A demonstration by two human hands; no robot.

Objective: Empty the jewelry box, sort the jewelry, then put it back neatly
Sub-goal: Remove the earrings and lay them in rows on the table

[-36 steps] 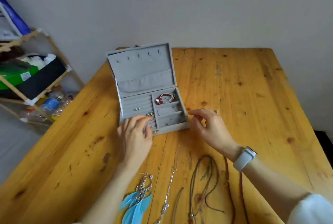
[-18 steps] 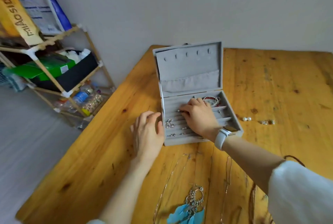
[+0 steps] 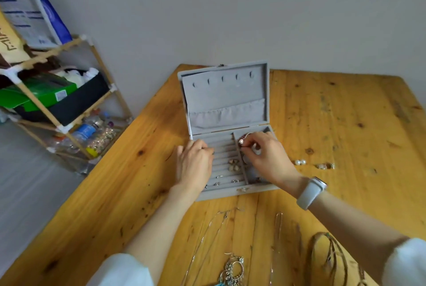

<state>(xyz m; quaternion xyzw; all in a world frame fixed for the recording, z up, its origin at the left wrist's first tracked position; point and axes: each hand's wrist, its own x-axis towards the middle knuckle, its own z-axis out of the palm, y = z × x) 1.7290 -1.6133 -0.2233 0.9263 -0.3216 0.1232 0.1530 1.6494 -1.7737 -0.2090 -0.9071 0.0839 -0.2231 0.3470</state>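
Observation:
The grey jewelry box (image 3: 230, 193) stands open on the wooden table (image 3: 115, 205), its lid (image 3: 224, 96) upright. My left hand (image 3: 194, 163) rests on the box's left side over the ring rolls, fingers bent down. My right hand (image 3: 267, 156) is in the back right compartment and pinches a red beaded bracelet (image 3: 242, 141). Small rings and earrings (image 3: 232, 164) sit in the ring rolls. What lies under either hand is hidden.
Pearl earrings (image 3: 299, 162) and another small pair (image 3: 326, 166) lie on the table right of the box. In front of it lie a thin silver chain (image 3: 207, 235), cord necklaces (image 3: 327, 253) and hoop earrings (image 3: 232, 269). A cluttered shelf rack (image 3: 57, 101) stands left of the table.
My right hand moved from the ring rolls to the back right compartment and took hold of the bracelet. My left hand shifted from beside the box onto its left side.

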